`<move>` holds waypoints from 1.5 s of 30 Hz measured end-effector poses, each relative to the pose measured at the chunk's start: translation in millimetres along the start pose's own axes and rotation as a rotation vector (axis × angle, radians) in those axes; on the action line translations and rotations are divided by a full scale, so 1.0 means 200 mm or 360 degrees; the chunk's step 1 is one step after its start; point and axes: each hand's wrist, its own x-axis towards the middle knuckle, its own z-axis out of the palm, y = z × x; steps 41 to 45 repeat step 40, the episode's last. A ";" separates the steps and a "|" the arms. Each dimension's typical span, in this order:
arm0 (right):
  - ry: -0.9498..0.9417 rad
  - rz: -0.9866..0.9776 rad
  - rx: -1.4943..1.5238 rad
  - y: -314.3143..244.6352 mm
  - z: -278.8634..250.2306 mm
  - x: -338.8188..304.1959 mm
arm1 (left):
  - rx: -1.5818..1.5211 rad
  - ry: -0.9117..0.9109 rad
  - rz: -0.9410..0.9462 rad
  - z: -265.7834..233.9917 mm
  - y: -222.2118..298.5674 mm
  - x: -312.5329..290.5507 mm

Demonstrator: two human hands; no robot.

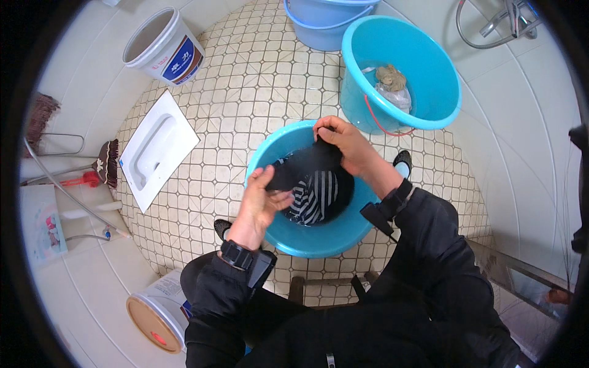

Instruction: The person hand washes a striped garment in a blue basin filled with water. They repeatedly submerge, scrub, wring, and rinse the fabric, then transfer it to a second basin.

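Note:
A wet black cloth (305, 164) is stretched between my two hands above a turquoise basin (319, 236) on the tiled floor. My left hand (261, 202) pinches its lower left end. My right hand (343, 142) grips its upper right end at the basin's far rim. Under the cloth, a black-and-white striped garment (316, 197) lies in dark water inside the basin. Both my sleeves are black, with a dark band at each wrist.
A second turquoise tub (429, 107) with a beige rag and a clear bag stands at upper right, a pale blue bucket (325, 24) behind it. A white pail (164, 46) sits upper left, a squat toilet pan (156, 147) left, a lidded tub (156, 316) lower left.

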 end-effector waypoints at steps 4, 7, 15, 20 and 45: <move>-0.0177 -0.0458 -0.0550 0.07 0.29 -0.07 | -0.0279 -0.0511 -0.0045 0.08 -0.05 -0.01; -0.0452 -0.1083 -0.1144 0.18 0.48 -0.19 | -0.0191 -0.0509 0.0106 0.07 -0.07 -0.04; 0.0296 -0.0939 -0.1688 0.21 0.28 -0.02 | -0.0530 -0.0678 0.0204 0.19 -0.17 -0.08; 0.0127 -0.0669 -0.1777 0.27 0.48 -0.12 | -0.0463 -0.0775 0.0185 0.13 -0.11 0.00; -0.0374 -0.0098 -0.0466 0.01 0.18 -0.03 | 0.0796 0.0019 -0.0029 0.15 0.08 -0.07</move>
